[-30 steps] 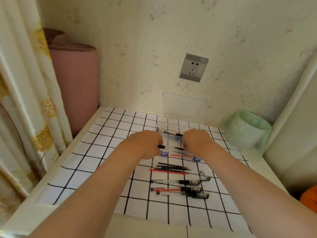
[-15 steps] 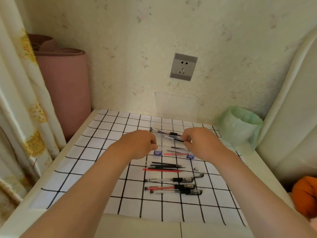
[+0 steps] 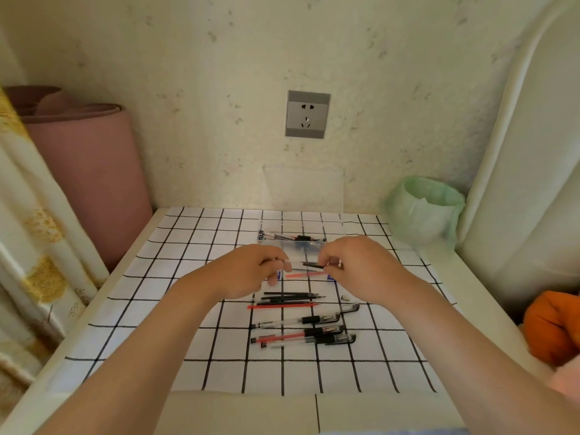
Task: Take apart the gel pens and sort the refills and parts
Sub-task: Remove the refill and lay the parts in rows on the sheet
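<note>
Two hands are pinched on one gel pen (image 3: 310, 265), which you hold just above the near half of the clear box (image 3: 317, 246). Your left hand (image 3: 248, 273) nips the pale end between thumb and forefinger, and your right hand (image 3: 361, 268) nips the black grip end.

The pen's long axis runs left to right, straight from one hand to the other. The pull that parts it should follow that line, with your hands drawing apart sideways. The barrel's middle is clear plastic seen against clear plastic, so I cannot tell whether the halves have separated yet.

Inside the box, under the pen, lies the boxed red refill (image 3: 301, 274), also set left to right. The stored pens (image 3: 292, 237) sit in the box's far compartment.

On the near side of the box, on the checked cloth (image 3: 188, 246), lie the black refills (image 3: 292, 296) and the loose red refill (image 3: 282, 306). Nearer you are three whole pens (image 3: 301, 332), all parallel to the box. A small metal tip (image 3: 345, 298) sits just off the box's near right corner, closest to your right hand.
</note>
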Demonstrator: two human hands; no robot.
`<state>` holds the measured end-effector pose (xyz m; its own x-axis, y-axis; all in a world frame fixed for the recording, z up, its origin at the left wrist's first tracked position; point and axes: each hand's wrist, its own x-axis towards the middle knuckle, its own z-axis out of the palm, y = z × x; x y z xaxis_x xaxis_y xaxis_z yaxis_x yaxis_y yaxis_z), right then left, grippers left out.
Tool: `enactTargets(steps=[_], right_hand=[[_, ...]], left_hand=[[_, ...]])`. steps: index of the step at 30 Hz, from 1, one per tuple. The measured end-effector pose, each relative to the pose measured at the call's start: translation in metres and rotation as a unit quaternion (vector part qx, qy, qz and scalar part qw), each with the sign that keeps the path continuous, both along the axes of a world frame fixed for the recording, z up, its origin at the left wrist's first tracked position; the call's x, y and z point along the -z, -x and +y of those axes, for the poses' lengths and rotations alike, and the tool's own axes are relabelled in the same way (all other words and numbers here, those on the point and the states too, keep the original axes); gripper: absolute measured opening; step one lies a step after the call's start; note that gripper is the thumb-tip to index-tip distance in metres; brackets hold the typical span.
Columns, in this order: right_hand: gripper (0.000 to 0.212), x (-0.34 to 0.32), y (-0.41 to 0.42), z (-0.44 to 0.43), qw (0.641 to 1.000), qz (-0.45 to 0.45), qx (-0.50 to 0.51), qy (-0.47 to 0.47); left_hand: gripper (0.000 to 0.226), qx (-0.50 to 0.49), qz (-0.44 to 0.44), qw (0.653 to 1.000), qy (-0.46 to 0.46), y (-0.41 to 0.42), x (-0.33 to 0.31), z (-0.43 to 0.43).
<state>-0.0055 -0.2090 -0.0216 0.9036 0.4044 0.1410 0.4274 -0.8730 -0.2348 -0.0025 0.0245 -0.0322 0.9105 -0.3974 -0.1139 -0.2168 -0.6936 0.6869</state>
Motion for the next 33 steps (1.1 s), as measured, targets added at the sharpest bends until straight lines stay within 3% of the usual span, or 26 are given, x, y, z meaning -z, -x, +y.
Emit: enactTargets(steps=[13,23,27,31,33], right_hand=[[0.015,-0.001,0.000,-0.003,1.000,0.010,0.008,-0.002],[0.015,0.001,0.003,0.006,0.999,-0.031,-0.043,0.010],[0.014,0.009,0.009,0.020,0.997,0.001,-0.071,-0.021],[0.029,0.009,0.008,0.019,0.999,0.024,-0.041,0.009],[0.023,0.007,0.007,0.014,0.998,0.036,-0.018,0.049]], left_hand=[[0.030,-0.017,0.028,0.999,0.034,0.002,0.002,-0.002],[0.020,0.012,0.027,0.999,-0.025,0.005,0.002,-0.005],[0.021,0.038,0.051,0.998,-0.024,0.006,0.005,-0.009],[0.016,0.040,0.073,0.995,-0.057,0.006,0.007,-0.006],[0.015,0.035,0.079,0.995,-0.060,0.006,0.008,-0.005]])
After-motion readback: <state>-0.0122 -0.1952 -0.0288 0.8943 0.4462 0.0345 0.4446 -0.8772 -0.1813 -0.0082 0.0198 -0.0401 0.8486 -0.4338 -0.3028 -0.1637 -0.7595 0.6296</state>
